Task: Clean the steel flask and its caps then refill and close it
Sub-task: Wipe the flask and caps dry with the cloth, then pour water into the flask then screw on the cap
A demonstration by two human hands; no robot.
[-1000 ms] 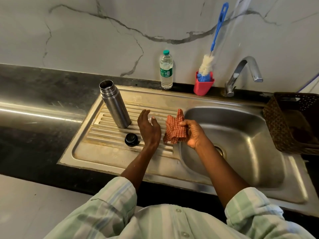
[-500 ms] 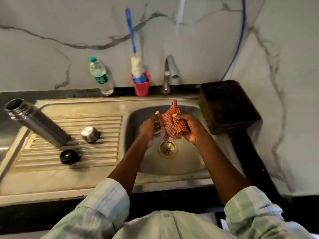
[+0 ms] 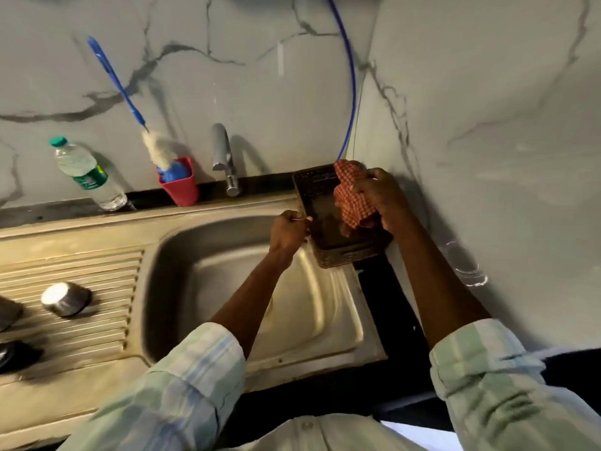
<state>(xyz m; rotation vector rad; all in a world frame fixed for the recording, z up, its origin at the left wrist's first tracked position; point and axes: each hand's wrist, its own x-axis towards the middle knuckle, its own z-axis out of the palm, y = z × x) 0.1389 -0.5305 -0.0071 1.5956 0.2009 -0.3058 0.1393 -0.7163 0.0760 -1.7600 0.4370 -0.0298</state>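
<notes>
My right hand (image 3: 379,196) grips a red checked cloth (image 3: 353,203) and holds it over a dark woven basket (image 3: 344,257) to the right of the sink. My left hand (image 3: 289,231) has its fingers curled at the basket's left rim. On the ribbed drainboard at the left lies a steel cap (image 3: 65,299). A black cap (image 3: 14,353) lies nearer me, at the frame's edge. Only the bottom end of the steel flask (image 3: 6,312) shows at the far left.
The steel sink basin (image 3: 201,271) lies below my arms, with the tap (image 3: 224,161) behind it. A red cup (image 3: 182,190) holding a blue-handled bottle brush (image 3: 113,79) and a plastic water bottle (image 3: 86,174) stand along the back wall. A marble wall closes the right side.
Both hands moved right from above the sink drain to the basket, the right one carrying the cloth. My view swung right, so the flask has slid almost out of frame.
</notes>
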